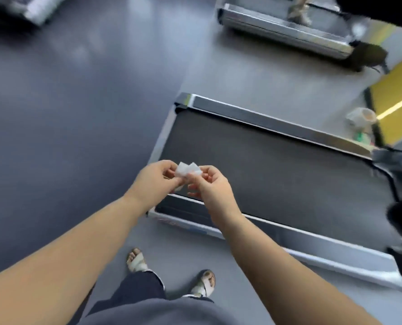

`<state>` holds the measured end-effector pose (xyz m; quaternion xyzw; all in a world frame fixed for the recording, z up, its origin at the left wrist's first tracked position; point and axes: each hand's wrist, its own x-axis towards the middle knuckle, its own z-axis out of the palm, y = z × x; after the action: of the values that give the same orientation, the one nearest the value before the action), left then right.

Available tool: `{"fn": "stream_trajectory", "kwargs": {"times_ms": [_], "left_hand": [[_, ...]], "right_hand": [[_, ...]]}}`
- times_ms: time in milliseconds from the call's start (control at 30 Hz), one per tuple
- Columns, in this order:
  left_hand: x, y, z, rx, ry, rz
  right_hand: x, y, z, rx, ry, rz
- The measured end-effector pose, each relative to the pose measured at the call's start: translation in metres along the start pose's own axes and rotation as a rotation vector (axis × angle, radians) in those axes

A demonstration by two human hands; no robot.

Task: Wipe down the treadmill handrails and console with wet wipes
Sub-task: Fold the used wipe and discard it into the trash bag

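A small wet wipe (187, 169) is pinched mid-frame by left hand (156, 178) and right hand (210, 184). It could be torn or dropped if pulled unevenly.

Small white folded wet wipe (187, 169) being held over a treadmill.
It is being pinched by the left hand (154, 179) and right hand (212, 184) above the dark grey rubber treadmill belt (277, 174).
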<state>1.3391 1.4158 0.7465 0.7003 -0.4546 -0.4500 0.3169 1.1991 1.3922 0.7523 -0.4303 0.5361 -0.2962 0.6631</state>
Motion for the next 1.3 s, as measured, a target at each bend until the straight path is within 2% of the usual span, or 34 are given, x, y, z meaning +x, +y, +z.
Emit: {"fn": "stream_trajectory", "kwargs": {"times_ms": [133,367,567,733,967,1300], "left_hand": [[-0.008,-0.055,-0.073,-0.1,0.096,-0.12],[-0.01,-0.143,-0.202,-0.29,0.347,-0.309],[0.011,-0.182,-0.282,-0.414,0.47,-0.395],[0.067,-0.191,-0.339,-0.399,0.456,-0.407],[0.196,-0.166,-0.428,-0.343,0.428,-0.385],[0.405,-0.118,-0.522,-0.255,0.189,-0.252]], "right_hand": [[0.029,0.011,0.082,-0.175,-0.145,0.059],[0.081,0.032,0.246,-0.208,-0.355,0.188],[0.124,0.031,0.334,-0.272,-0.451,0.249],[0.187,0.014,0.384,-0.244,-0.446,0.296],[0.303,-0.049,0.44,-0.146,-0.408,0.292],[0.467,-0.142,0.477,-0.023,-0.193,0.242]]}}
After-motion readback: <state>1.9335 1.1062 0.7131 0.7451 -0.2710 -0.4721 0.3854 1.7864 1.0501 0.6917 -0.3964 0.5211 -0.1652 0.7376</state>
